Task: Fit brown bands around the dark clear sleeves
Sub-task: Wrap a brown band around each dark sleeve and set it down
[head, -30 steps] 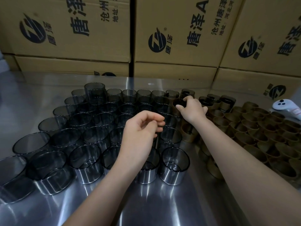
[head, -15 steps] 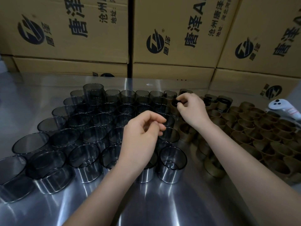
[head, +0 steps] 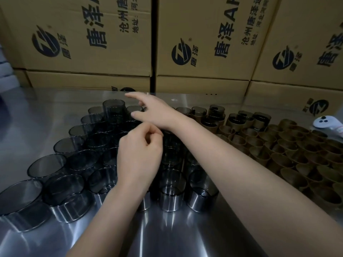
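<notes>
Several dark clear sleeves [head: 61,190] stand in rows on the left half of the steel table [head: 167,234]; one taller stack [head: 113,110] rises at the back. Several brown bands [head: 278,147] crowd the right half. Behind them stand several sleeves wearing brown bands [head: 239,120]. My right hand [head: 155,109] reaches leftward across the back rows, fingers spread and holding nothing, just right of the tall stack. My left hand [head: 139,153] hovers over the middle sleeves with loosely curled fingers and nothing in them. My arms hide some sleeves.
Stacked cardboard boxes [head: 204,43] with printed logos wall off the back of the table. A white handheld controller [head: 326,124] lies at the far right edge. Bare steel shows near me and along the back left.
My right hand has left the banded sleeve at the back middle and swung left over the dark sleeves, its fingers now spread. My left hand has stayed put.
</notes>
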`<control>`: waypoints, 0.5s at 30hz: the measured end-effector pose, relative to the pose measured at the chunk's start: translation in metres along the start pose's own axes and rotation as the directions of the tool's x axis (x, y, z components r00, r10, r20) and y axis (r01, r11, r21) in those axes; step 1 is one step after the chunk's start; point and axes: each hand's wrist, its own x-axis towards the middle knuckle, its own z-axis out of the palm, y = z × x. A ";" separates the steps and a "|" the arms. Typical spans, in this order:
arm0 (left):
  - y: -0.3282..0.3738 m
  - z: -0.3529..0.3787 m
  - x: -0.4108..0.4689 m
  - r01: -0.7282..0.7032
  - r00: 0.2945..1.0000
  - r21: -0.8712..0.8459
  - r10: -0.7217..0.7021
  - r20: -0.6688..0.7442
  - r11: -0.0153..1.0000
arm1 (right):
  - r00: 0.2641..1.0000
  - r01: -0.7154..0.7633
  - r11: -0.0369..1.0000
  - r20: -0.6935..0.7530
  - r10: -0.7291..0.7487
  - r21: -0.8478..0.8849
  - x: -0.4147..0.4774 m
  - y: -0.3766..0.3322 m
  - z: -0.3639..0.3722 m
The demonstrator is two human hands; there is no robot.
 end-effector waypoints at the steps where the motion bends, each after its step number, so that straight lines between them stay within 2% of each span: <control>1: -0.002 -0.002 0.003 0.015 1.000 0.020 -0.015 -0.028 1.000 | 1.000 -0.004 1.000 0.022 0.004 0.002 0.007 -0.002 0.004; 4: -0.003 -0.004 0.005 0.072 0.997 0.051 -0.070 -0.039 0.996 | 0.998 -0.040 0.999 0.052 0.041 -0.004 0.022 -0.005 0.020; 10: -0.005 -0.003 0.006 0.135 0.991 0.065 -0.134 -0.021 0.989 | 0.994 -0.105 0.992 -0.030 0.103 -0.072 0.030 -0.003 0.033; 13: -0.005 -0.001 0.006 0.142 0.990 0.074 -0.141 -0.013 0.987 | 0.994 -0.087 0.995 -0.069 0.083 -0.058 0.027 -0.002 0.031; 15: -0.005 0.000 0.006 0.149 0.989 0.071 -0.149 -0.016 0.986 | 0.997 -0.072 0.995 -0.044 0.069 -0.066 0.027 -0.003 0.031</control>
